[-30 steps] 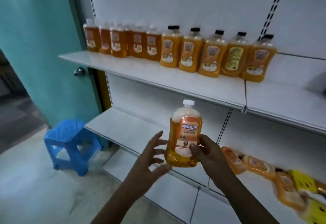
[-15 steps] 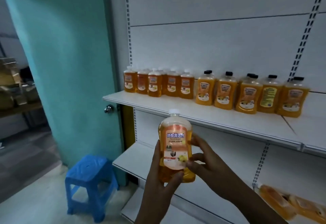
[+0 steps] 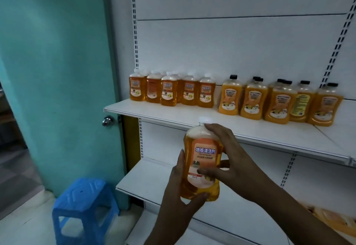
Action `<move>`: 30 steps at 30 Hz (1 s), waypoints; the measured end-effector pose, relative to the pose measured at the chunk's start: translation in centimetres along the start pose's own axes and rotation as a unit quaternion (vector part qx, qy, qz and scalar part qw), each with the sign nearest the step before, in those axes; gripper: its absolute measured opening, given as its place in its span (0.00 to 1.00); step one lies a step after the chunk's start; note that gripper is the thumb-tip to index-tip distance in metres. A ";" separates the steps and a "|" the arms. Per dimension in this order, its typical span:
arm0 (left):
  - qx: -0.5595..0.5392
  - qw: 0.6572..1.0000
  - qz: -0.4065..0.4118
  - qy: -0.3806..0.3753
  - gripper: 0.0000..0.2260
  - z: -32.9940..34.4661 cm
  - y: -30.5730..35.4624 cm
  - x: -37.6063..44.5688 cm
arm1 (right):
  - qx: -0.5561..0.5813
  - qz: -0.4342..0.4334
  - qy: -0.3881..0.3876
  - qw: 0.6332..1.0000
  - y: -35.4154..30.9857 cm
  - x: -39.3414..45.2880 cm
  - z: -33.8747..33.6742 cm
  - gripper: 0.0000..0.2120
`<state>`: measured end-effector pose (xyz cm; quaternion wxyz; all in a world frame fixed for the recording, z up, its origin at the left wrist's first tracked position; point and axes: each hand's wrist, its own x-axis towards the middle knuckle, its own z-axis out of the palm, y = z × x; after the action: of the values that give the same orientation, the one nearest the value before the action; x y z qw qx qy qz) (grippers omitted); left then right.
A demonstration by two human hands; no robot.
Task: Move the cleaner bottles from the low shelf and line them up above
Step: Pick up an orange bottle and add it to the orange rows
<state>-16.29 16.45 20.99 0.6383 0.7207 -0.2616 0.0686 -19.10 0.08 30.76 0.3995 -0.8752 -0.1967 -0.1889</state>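
you hold the cleaner bottle (image 3: 201, 164) upright in both grips, in front of the upper shelf's (image 3: 173, 113) front edge: your left hand (image 3: 180, 204) cups its base and left side, your right hand (image 3: 229, 160) wraps its right side, thumb across the label.

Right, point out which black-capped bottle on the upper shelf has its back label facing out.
The black-capped bottle with the yellow label, second from the right end of the upper shelf. Its label is yellow with dense print; the other black-capped ones show orange picture labels.
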 end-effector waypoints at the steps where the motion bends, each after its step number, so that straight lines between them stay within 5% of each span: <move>1: 0.004 1.000 -0.002 -0.008 0.42 0.0 0.0 0.9 | -0.007 0.006 0.005 1.000 0.5 0.6 -0.2 0.41; 16: 0.181 0.972 0.007 -0.149 0.43 -4.2 -4.8 28.7 | -0.145 -0.069 0.106 0.981 14.1 22.9 0.4 0.36; 20: 0.227 0.965 0.017 -0.131 0.42 -4.5 -8.0 33.9 | -0.147 -0.055 0.082 0.984 18.3 28.6 0.4 0.37; 24: 0.386 0.919 -0.029 -0.075 0.41 -4.4 -10.5 35.3 | -0.216 -0.033 0.134 0.967 21.4 32.2 1.8 0.37; 30: 0.339 0.939 -0.024 0.048 0.27 -5.0 -9.9 34.5 | -0.251 0.001 0.095 0.963 22.4 34.3 1.7 0.42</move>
<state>18.94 11.74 28.01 0.3689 0.8965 -0.1746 0.1721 21.51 -5.50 32.49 0.1838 -0.9256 -0.1031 -0.3145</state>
